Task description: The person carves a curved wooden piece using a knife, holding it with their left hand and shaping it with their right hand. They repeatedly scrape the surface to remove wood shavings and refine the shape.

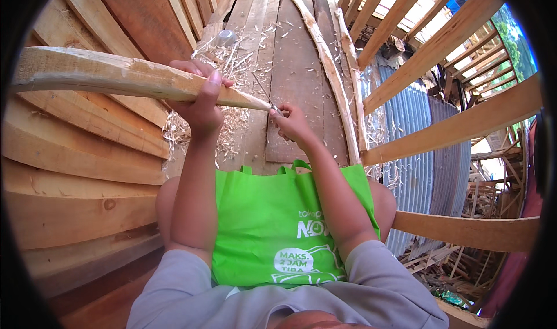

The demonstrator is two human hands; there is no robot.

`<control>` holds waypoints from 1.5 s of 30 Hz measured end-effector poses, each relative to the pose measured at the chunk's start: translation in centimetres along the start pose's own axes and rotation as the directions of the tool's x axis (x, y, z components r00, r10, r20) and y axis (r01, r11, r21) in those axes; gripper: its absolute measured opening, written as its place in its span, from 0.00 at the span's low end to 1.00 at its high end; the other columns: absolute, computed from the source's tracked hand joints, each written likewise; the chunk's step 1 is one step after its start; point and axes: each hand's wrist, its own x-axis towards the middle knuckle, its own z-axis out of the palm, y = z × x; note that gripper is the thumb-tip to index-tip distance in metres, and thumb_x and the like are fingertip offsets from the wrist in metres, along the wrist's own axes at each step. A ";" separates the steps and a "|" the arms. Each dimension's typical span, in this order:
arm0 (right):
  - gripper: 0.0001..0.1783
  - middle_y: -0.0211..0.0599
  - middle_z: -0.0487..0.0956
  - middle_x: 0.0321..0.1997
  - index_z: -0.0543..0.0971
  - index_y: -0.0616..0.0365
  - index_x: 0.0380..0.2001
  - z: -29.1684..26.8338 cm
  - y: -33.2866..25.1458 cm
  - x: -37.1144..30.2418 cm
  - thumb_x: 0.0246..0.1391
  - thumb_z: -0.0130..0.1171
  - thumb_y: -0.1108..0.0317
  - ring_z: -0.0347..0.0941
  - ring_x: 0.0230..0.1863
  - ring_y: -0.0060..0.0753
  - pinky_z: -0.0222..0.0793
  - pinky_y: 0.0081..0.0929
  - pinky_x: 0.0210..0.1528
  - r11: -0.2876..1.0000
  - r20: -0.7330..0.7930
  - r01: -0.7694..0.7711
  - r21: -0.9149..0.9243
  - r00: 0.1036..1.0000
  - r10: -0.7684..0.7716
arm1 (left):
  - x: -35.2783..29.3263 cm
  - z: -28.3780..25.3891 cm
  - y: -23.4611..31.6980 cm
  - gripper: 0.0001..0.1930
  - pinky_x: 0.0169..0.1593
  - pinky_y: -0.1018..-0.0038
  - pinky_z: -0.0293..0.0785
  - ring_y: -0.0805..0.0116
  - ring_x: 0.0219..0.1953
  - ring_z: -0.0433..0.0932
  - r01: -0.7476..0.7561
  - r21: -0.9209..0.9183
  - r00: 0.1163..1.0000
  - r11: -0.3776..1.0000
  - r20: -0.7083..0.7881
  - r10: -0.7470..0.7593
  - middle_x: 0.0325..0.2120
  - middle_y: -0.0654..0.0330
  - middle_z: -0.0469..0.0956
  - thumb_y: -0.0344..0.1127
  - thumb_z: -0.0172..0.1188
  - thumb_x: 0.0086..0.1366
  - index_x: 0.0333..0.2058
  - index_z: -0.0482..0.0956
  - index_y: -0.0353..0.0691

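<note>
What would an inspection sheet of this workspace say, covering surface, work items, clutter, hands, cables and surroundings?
Surface: plank floor, strewn with wood shavings.
Work items: pale wooden pole, narrowing to a tip; thin-bladed tool at that tip.
Clutter: the shavings; small clear container; two long poles lying to the right.
Hands: left hand grips the pole; right hand holds the tool.
Cables: nothing seen.
Surroundings: plank wall at left; slatted railing at right, corrugated sheets beyond; green bag across the lap.

The pole's (116, 74) thick end meets the dark rim at the frame's left, and the pole hides part of the left hand (200, 94). Near the centre, the right hand (292, 122) covers the thin tool's (263, 87) gripped end, too small to make out. Lower down, the right forearm (339, 193) hides some of the bag's (249, 213) print.
</note>
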 end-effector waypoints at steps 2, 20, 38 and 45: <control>0.24 0.36 0.76 0.24 0.76 0.60 0.31 -0.3 1.8 0.5 0.69 0.39 0.53 0.71 0.21 0.31 0.67 0.35 0.24 0.973 -0.080 -0.137 -0.184 0.989 0.124 | 0.3 0.6 0.4 0.11 0.30 0.75 0.76 0.72 0.22 0.68 0.059 -0.031 0.992 0.998 0.118 -0.055 0.21 0.60 0.64 0.24 0.56 0.52 0.31 0.62 0.40; 0.32 0.60 0.81 0.35 0.82 0.64 0.28 1.1 1.9 -1.7 0.68 0.33 0.52 0.78 0.39 0.64 0.73 0.56 0.45 0.842 -0.420 -0.154 -0.517 0.903 -0.093 | -0.1 -0.3 0.7 0.11 0.31 0.75 0.72 0.71 0.24 0.67 0.152 -0.161 0.929 0.975 0.360 -0.086 0.20 0.61 0.64 0.25 0.54 0.52 0.31 0.61 0.42; 0.23 0.33 0.69 0.19 0.75 0.60 0.33 0.7 5.2 0.4 0.67 0.44 0.50 0.64 0.18 0.29 0.60 0.36 0.19 0.986 -0.156 -0.127 -0.105 0.982 0.110 | -1.7 4.9 3.0 0.29 0.44 0.70 0.74 0.68 0.37 0.75 -0.178 0.441 0.886 0.880 -0.316 0.338 0.41 0.53 0.69 0.28 0.61 0.60 0.59 0.59 0.34; 0.36 0.64 0.75 0.49 0.77 0.71 0.47 -0.7 0.9 -1.1 0.67 0.32 0.45 0.71 0.54 0.60 0.64 0.48 0.57 0.954 -0.243 -0.240 -0.181 0.951 0.193 | 0.1 2.1 4.7 0.12 0.34 0.71 0.66 0.72 0.25 0.65 0.128 -0.118 0.976 0.985 0.191 -0.104 0.22 0.62 0.63 0.26 0.55 0.56 0.38 0.63 0.42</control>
